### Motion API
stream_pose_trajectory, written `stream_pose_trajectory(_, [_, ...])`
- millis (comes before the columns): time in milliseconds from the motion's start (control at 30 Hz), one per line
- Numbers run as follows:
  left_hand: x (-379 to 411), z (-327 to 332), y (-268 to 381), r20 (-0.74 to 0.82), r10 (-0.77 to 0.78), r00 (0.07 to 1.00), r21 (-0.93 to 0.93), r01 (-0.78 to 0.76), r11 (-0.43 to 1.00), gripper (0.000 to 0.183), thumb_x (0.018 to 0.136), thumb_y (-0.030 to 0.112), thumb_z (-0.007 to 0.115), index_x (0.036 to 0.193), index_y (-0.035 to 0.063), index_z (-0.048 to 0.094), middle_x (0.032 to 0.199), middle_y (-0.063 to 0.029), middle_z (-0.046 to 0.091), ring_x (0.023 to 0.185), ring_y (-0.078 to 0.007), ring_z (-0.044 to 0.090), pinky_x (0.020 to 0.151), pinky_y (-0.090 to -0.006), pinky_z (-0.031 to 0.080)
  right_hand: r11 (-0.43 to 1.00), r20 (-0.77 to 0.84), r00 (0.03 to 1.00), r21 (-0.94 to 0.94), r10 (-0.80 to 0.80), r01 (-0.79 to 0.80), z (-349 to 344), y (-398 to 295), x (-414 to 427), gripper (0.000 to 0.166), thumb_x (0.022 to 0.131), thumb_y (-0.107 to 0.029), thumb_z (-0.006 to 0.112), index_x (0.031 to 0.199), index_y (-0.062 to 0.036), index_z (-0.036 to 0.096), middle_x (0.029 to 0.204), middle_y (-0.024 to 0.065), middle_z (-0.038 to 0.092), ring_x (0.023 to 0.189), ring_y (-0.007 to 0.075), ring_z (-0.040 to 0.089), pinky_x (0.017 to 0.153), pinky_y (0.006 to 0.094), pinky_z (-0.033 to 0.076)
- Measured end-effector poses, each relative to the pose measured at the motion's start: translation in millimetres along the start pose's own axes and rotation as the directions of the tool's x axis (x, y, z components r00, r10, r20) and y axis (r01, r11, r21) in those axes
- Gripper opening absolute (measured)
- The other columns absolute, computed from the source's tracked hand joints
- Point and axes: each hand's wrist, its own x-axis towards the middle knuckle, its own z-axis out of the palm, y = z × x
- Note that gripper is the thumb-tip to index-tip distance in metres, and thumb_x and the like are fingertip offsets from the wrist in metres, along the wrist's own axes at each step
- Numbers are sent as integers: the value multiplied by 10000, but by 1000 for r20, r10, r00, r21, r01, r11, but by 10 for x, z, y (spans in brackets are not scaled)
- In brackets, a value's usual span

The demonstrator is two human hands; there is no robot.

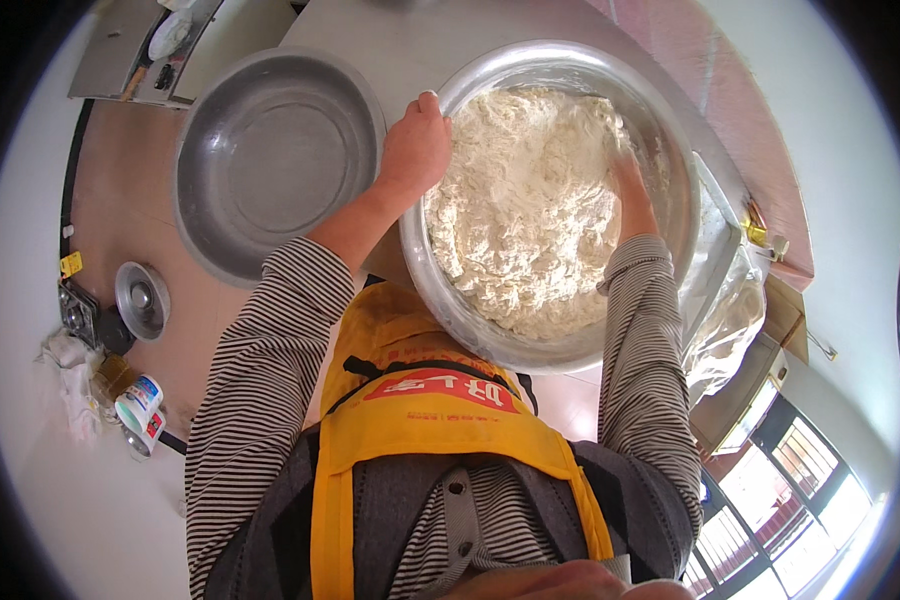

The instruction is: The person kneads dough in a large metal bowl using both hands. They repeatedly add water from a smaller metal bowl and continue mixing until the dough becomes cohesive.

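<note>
A large shiny metal basin [551, 356] stands before me, holding a shaggy, pale mass of floury dough [525, 225]. My left hand [420, 142] curls over the basin's left rim, the fingers bent against the edge. At the right inner side, my right hand [624, 154] is down in the dough. It is blurred and coated with flour, so its fingers cannot be made out. Left of my left hand sits a second, wide grey metal basin [277, 157] with nothing inside.
Both basins stand on a grey table [420, 45]. A clear plastic bag [727, 322] bulges beside a tray at the right edge. On the floor at left are a small metal bowl [142, 300] and a white bucket [139, 401]. I wear a yellow apron [450, 427].
</note>
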Motion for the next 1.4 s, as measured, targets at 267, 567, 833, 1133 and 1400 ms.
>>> stream_pose_trajectory(267, [18,21,-54,-32,-49,998,38,50,998,378,861,193,515,1113,-76,432,997,-271,560,896,-418,564,767,-471,456,887,302,951,-453,62,86,984,-1660,-1008,773,876,-590,361,1235,92,422,1252,284,458,1199,384,424,1037,383,304])
stream_pose_trajectory(567, [23,-74,-39,-8,-123,992,-81,122,989,451,842,253,544,1155,-59,454,1014,-265,586,957,-393,566,812,-439,455,735,163,977,-645,-135,209,748,-1424,-2252,267,719,-189,620,798,66,606,799,242,622,770,354,618,703,391,506])
stream_pose_trajectory(833, [-535,-21,-280,-17,-190,982,-317,175,932,446,856,263,549,1141,-72,477,1092,-285,546,1024,-396,534,859,-406,424,899,-169,948,-397,-270,186,-91,-941,-3077,319,733,-178,674,996,-12,604,884,193,638,866,354,608,753,384,477])
stream_pose_trajectory(1133, [-1827,73,-530,223,-129,966,-583,238,777,387,843,184,581,1118,-44,434,1006,-219,568,933,-297,577,777,-396,435,899,-437,855,-191,281,-394,-314,-477,-1990,564,795,-424,612,1093,50,540,979,227,617,961,336,590,861,404,442])
stream_pose_trajectory(1400, [-349,-205,-113,163,-130,978,-228,165,960,377,830,236,570,1027,-76,489,942,-279,590,903,-402,580,754,-424,457,917,31,993,-388,114,-93,-330,-764,-1366,620,797,-455,609,1142,51,519,1048,249,592,1019,312,568,894,398,426])
